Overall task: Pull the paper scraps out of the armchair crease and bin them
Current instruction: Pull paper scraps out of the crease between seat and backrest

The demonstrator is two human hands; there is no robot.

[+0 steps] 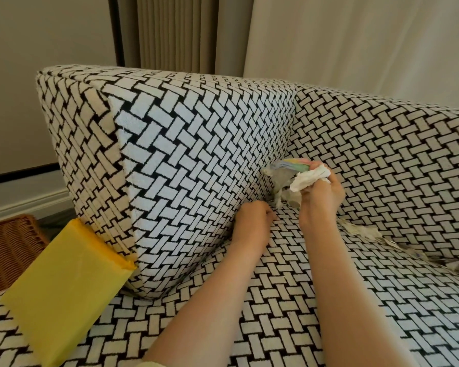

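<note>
The bundle of paper scraps (306, 178), made up of crumpled white tissue, pastel slips and a grey shred, is bunched in the right hand (322, 200). The fingers close round it just above the corner where the armchair (382, 154) back meets the seat. More loose scraps (366, 230) lie wedged along the back crease (414, 254), trailing off to the right.

The left hand (252, 221) is at the inner end of the side crease (191, 260), fingers curled with the tips against the fabric. Whether it pinches anything cannot be told.

The step in hand looks like gathering: pulling scraps out while the right hand stores them. Nothing appears binned yet. Next, the free hand would need to work along the back crease, pinch the thin pieces and tug gently so they don't tear. The full hand must keep its grip.

A yellow flat-sided object (64, 295) leans on the chair's arm and a wicker basket (8, 242) sits beyond it. Which of them serves as the bin is unclear.
</note>
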